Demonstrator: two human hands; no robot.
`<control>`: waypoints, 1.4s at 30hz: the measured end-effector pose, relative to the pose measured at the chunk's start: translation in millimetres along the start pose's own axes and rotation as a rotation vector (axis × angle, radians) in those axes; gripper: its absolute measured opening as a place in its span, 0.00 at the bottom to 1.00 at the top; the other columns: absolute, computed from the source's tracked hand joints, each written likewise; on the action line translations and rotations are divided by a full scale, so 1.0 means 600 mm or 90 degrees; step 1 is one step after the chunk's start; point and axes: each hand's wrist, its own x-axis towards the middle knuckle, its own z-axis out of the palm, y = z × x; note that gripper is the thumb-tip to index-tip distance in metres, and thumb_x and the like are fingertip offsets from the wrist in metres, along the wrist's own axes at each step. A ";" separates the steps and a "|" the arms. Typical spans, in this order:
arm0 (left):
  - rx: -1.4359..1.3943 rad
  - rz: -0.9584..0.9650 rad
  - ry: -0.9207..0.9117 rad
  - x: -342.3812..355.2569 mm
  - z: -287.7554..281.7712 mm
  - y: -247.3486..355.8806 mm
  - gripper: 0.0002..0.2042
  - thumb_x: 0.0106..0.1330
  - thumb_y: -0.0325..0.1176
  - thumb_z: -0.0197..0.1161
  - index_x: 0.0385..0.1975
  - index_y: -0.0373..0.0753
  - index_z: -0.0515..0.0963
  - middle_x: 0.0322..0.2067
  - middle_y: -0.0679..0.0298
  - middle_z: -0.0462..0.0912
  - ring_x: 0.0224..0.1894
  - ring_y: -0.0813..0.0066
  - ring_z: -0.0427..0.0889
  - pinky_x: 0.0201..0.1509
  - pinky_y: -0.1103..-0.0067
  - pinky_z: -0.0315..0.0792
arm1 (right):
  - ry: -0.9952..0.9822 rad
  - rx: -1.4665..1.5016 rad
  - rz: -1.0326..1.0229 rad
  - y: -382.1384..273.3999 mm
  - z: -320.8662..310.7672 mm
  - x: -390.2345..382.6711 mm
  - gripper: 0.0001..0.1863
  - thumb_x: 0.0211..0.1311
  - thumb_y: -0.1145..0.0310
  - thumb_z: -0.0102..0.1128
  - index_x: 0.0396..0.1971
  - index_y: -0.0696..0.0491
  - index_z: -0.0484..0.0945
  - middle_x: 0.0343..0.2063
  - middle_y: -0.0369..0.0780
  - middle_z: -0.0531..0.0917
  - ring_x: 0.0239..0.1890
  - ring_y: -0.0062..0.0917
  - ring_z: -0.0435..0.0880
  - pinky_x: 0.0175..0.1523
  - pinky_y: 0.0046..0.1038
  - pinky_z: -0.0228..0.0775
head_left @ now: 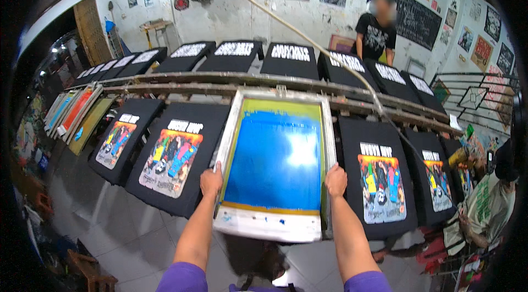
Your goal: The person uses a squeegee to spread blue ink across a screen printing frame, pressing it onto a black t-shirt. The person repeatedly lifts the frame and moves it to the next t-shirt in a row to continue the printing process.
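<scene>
A screen-printing frame (234, 127) with pale, worn wooden sides lies over the near row of shirt boards. Its mesh carries a broad blue ink area (264, 160), glossy on the right, with yellow-green along the top. My left hand (211, 182) is closed round the frame's left side, low down. Opposite it, my right hand (335, 180) grips the right side at about the same height. Whatever lies under the frame is hidden. Beside my left hand is a black shirt (187, 113) with a colourful print; another black shirt (357, 132) lies to the right.
Beyond a long wooden rail (209, 78), black shirts with white lettering (289, 55) line the far row. A person (377, 33) stands behind them. Several screens (74, 110) lean at the left. A pale pole (286, 25) crosses overhead. Someone in pale clothing (484, 209) is at the right.
</scene>
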 end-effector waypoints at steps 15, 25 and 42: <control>0.006 -0.012 -0.030 0.016 0.005 -0.011 0.37 0.68 0.65 0.49 0.43 0.29 0.84 0.45 0.36 0.82 0.52 0.39 0.81 0.57 0.56 0.73 | -0.021 -0.010 0.012 -0.004 0.006 0.004 0.31 0.75 0.51 0.37 0.41 0.62 0.85 0.40 0.59 0.85 0.47 0.56 0.83 0.56 0.51 0.73; -0.006 -0.053 -0.064 0.006 0.008 -0.004 0.33 0.68 0.65 0.50 0.46 0.38 0.85 0.47 0.41 0.84 0.51 0.40 0.82 0.56 0.55 0.74 | 0.003 -0.056 -0.008 0.021 0.024 0.022 0.32 0.76 0.52 0.36 0.38 0.63 0.85 0.39 0.60 0.84 0.45 0.57 0.83 0.54 0.53 0.74; 0.008 -0.035 -0.055 0.005 0.013 0.014 0.36 0.68 0.66 0.48 0.40 0.32 0.85 0.44 0.41 0.84 0.50 0.40 0.83 0.56 0.55 0.75 | 0.001 -0.019 0.000 0.039 0.013 0.026 0.28 0.74 0.53 0.39 0.40 0.61 0.84 0.42 0.58 0.84 0.47 0.56 0.83 0.54 0.52 0.74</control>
